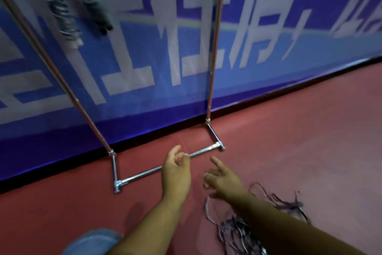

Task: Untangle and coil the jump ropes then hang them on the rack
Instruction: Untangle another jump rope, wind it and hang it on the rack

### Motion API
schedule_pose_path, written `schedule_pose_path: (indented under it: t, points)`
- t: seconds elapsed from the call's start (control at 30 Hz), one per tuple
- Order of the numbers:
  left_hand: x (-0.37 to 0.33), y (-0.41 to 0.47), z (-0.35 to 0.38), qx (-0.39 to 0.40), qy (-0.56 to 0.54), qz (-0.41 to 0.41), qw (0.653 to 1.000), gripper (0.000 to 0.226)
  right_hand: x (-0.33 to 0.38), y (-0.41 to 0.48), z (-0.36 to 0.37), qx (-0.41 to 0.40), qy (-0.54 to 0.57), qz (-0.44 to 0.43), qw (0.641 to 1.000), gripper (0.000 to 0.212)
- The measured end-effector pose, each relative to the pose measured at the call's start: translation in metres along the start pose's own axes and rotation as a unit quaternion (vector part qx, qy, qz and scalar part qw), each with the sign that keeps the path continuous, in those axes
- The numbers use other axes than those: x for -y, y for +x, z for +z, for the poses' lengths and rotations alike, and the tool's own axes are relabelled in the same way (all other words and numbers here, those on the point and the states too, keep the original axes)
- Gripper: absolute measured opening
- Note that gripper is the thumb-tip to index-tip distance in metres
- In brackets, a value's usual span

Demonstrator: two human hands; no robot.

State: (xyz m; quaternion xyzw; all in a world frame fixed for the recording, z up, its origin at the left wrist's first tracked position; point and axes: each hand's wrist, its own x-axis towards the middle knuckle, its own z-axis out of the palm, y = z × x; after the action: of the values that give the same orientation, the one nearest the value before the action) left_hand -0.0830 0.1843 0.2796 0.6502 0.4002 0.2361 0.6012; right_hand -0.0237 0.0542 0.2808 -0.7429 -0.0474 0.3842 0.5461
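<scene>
Rope tangle [239, 232] near R hand [224, 182]

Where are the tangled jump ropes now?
Head view: the tangled ropes lie on the red floor, lower right, under the right forearm, right of the rack base.

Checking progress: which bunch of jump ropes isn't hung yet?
The loose dark tangle on the floor at lower right; the striped bundle and grey bundle hang coiled at upper left.

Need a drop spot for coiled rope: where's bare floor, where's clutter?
Bare: red floor between the rack's base bar and the knee; also floor right of the rack's right foot. Crowded: tangled ropes under the right forearm.
</scene>
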Motion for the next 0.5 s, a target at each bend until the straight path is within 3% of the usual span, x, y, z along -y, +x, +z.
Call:
schedule_pose_path:
  t: [0.17,0.3,0.5]
  points:
    - [0.050,-0.018,0.027,0.108,0.075,-0.070,0.989,0.031,-0.086,-0.009,-0.014,-0.002,-0.050,0.058,0.997,0.056]
    - [0.083,-0.032,0.042,0.195,0.131,-0.117,0.965,0.032,-0.152,-0.008,-0.028,0.014,-0.160,0.128,0.979,0.078]
    - [0.134,-0.031,0.066,0.210,0.158,-0.163,0.951,0.016,-0.174,-0.016,-0.063,0.013,-0.321,0.165,0.933,0.035]
